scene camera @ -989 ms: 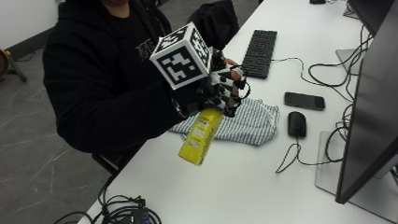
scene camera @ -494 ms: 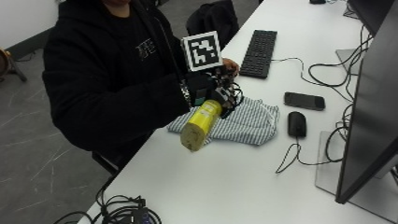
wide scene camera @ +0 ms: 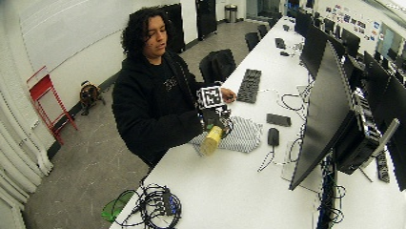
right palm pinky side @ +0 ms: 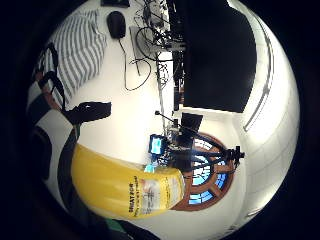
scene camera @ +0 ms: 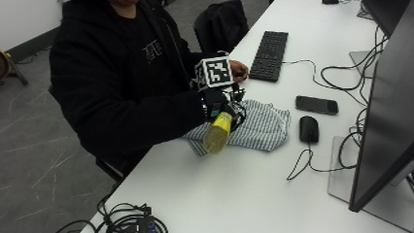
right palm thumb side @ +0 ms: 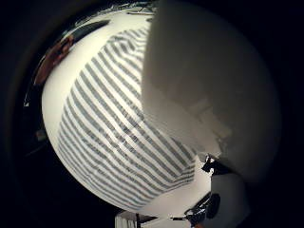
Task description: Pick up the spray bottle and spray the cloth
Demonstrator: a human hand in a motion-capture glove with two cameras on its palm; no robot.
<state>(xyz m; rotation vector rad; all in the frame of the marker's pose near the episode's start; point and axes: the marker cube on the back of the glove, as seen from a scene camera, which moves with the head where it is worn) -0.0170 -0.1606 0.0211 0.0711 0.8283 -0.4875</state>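
Right hand [scene camera: 218, 104]: grip clenched round yellow spray bottle [scene camera: 216, 134], held tilted above near edge of striped cloth [scene camera: 259, 127] | cloth lies flat on white bench [scene camera: 246, 184] | bottle contents not discernible | mouse [scene camera: 308, 129] just beside cloth | phone [scene camera: 316, 105] beyond mouse.

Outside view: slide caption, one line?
Gloved right hand holds a yellow spray bottle over a striped cloth.
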